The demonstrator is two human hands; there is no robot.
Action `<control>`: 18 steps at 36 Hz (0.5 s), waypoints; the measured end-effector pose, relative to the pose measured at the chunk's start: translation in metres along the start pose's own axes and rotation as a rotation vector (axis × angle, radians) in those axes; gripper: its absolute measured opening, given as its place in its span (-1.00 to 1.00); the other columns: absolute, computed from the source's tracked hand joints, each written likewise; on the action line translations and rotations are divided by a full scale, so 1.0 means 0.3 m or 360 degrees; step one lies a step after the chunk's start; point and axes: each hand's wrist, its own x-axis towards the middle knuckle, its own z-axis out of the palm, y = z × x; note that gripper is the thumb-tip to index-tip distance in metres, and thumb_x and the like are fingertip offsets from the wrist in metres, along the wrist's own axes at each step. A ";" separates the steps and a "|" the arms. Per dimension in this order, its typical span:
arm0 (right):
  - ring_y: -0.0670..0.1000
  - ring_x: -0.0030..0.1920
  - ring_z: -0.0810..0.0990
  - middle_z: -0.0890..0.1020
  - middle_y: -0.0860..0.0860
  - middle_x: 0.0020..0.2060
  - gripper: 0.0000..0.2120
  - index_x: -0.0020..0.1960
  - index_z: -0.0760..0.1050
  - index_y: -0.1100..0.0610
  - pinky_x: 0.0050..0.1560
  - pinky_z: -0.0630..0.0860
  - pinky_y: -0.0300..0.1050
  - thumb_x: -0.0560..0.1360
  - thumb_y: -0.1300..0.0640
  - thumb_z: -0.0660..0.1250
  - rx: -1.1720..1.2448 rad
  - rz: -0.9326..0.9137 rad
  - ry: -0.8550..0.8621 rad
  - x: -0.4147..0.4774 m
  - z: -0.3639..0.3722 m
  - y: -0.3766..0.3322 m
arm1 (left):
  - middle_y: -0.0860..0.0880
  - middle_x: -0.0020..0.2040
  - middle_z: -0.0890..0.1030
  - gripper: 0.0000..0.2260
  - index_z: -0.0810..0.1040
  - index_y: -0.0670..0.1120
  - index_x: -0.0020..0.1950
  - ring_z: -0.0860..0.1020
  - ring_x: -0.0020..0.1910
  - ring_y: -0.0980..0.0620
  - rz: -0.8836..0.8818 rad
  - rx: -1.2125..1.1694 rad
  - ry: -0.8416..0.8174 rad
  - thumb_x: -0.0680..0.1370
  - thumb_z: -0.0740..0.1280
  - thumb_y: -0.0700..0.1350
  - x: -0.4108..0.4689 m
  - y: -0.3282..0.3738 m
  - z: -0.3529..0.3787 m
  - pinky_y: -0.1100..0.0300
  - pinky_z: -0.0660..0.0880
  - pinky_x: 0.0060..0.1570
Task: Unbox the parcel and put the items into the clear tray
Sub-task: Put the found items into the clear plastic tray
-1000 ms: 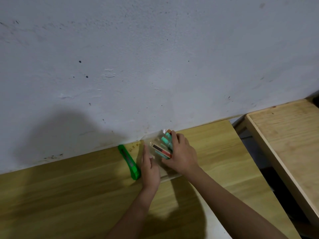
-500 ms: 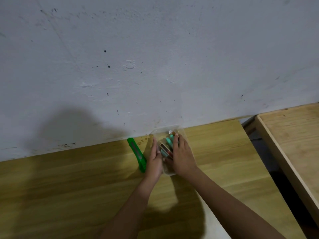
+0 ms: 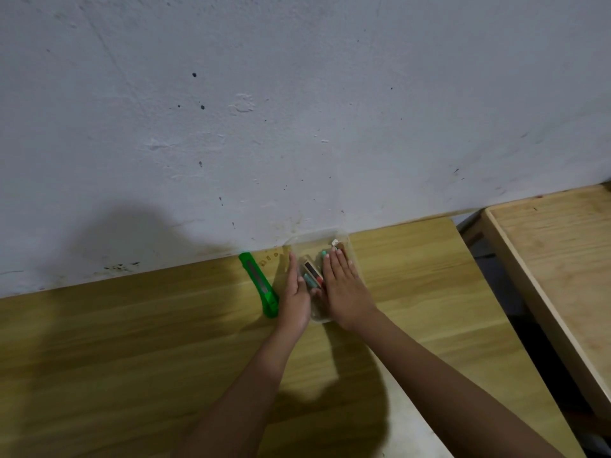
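A clear tray [image 3: 344, 236] stands on the wooden table against the wall, with small items [image 3: 312, 274] inside: a brown box with a dark and red label and teal pieces. My left hand [image 3: 296, 297] lies along the tray's left side, fingers straight. My right hand [image 3: 342, 289] lies flat over the tray's right part and covers some of the items. Neither hand holds anything that I can see. No parcel box is in view.
A green utility knife [image 3: 259, 284] lies just left of the tray, close to my left hand. The white wall runs right behind the tray. A second wooden table [image 3: 558, 259] stands to the right across a dark gap.
The tray has turned from lying crosswise to pointing lengthwise toward the wall. My hands have come to lie along its two sides, closer together.
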 end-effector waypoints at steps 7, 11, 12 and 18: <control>0.14 0.53 -0.17 -0.10 0.19 0.53 -0.44 0.51 -0.11 0.24 0.52 -0.13 -0.03 0.62 0.07 0.03 0.0310 0.0011 0.0075 -0.030 0.003 -0.012 | -0.07 0.52 0.12 -0.51 -0.02 -0.05 0.52 0.24 0.18 0.20 -0.0042 -0.0031 -0.0021 0.62 -0.01 -0.34 0.017 -0.013 -0.007 0.62 0.35 -0.26; 0.13 0.53 -0.11 -0.01 0.18 0.53 -0.50 0.50 0.00 0.22 0.50 -0.14 -0.07 0.63 0.10 0.03 0.0418 0.0012 0.0152 -0.018 0.022 -0.004 | -0.05 0.52 0.11 -0.50 -0.03 -0.04 0.52 0.28 0.09 0.31 -0.0054 0.0008 -0.0040 0.62 -0.01 -0.34 0.022 -0.018 -0.010 0.63 0.34 -0.29; 0.12 0.53 -0.09 0.02 0.17 0.52 -0.51 0.50 0.02 0.21 0.50 -0.13 -0.08 0.63 0.11 0.04 0.0475 0.0023 0.0192 -0.008 0.025 -0.004 | -0.05 0.52 0.09 -0.50 -0.04 -0.04 0.52 0.27 0.07 0.39 -0.0041 0.0021 -0.0043 0.62 -0.02 -0.34 0.022 -0.020 -0.011 0.63 0.34 -0.29; 0.13 0.50 0.13 0.28 0.17 0.45 -0.57 0.44 0.23 0.17 0.49 0.07 -0.05 0.59 0.14 0.15 0.0629 0.0161 0.0473 0.051 0.036 -0.022 | -0.04 0.53 0.07 -0.50 -0.06 -0.01 0.52 0.15 0.25 0.23 -0.0022 0.0134 -0.0048 0.63 -0.02 -0.32 0.031 -0.031 -0.022 0.72 0.28 -0.20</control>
